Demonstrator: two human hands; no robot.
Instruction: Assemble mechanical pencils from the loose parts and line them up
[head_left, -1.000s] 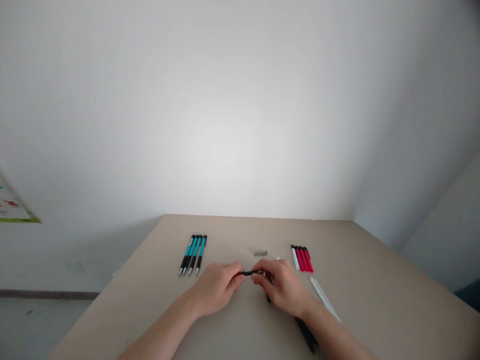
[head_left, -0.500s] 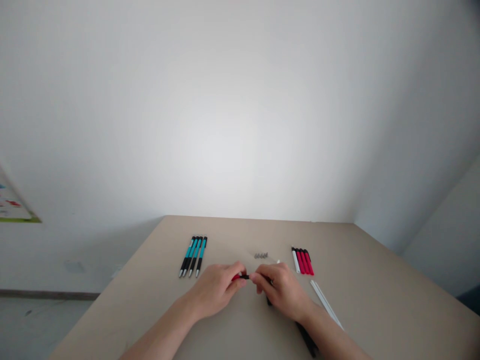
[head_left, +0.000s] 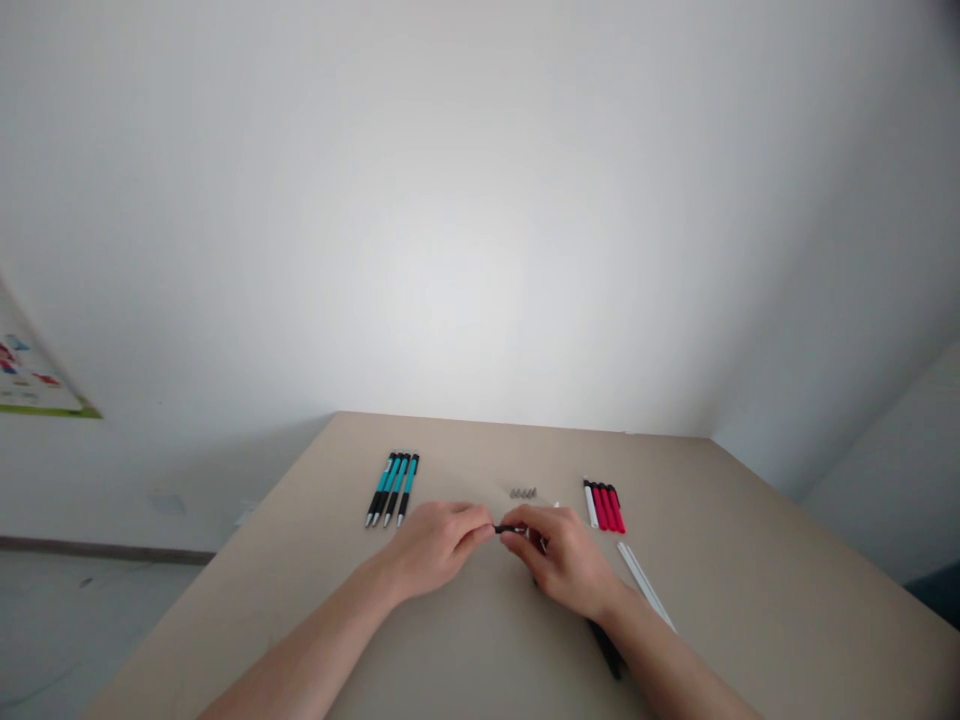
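Fingers of both hands meet over a tan tabletop, pinched nearly closed on a slim black pen part (head_left: 505, 529) that lies level between them, just in front of the person. At its nine o'clock end, the left hand (head_left: 435, 545) grips with thumb and forefinger pressed together, the rest of the hold hidden behind the knuckles. At three o'clock, the right hand (head_left: 568, 565) curls more loosely, thumb and forefinger closed on the part's other end; what else lies in its palm cannot be told.

Just beyond, at one o'clock, sits a short row of small grey springs (head_left: 523, 493). Four blue-and-black pens (head_left: 392, 490) lie side by side at ten o'clock, silvery tips toward the person. Near three o'clock, three red barrels (head_left: 609, 508) with black ends line up beside a white barrel (head_left: 590, 505). Thin white rods (head_left: 646, 587) slant across the table (head_left: 750, 580) at four o'clock, and dark pieces (head_left: 604, 650) lie partly hidden by the right forearm at five. A pale wall (head_left: 487, 250) rises at twelve; a colorful poster (head_left: 37, 385) hangs at ten, far left.
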